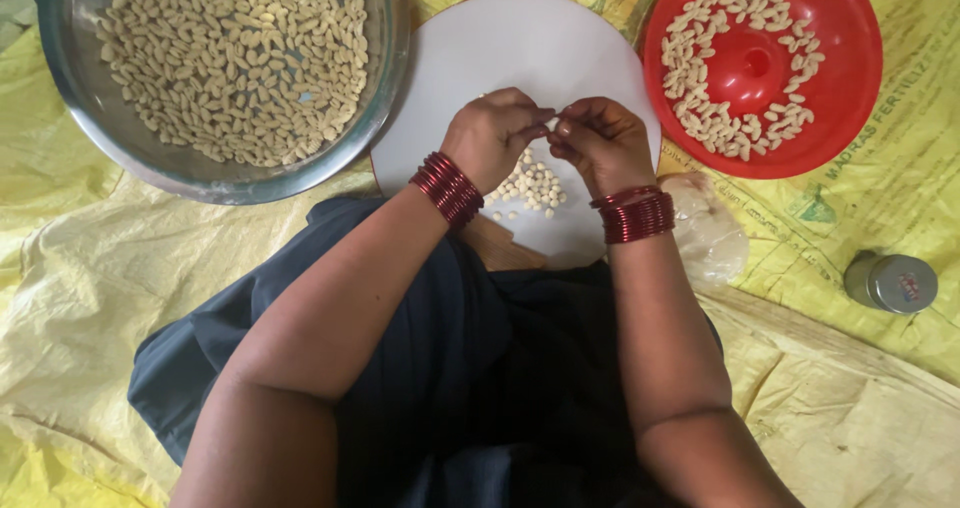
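Left hand (492, 133) and right hand (598, 140) meet fingertip to fingertip over the middle of the white round board (520, 48), both pinching one small pale nut, hardly visible between them. Beneath, a little heap of rounded pale nuts (532, 184) sits near the board's near edge. Risk, by the look of it: a slip of the pinch sends the nut rolling off onto the yellow sheet (80, 268). Far left, the steel bowl (80, 98) holds many pale nuts; far right, the red dish (850, 48) holds a ring of them. A small steel tin (892, 283) stands apart.
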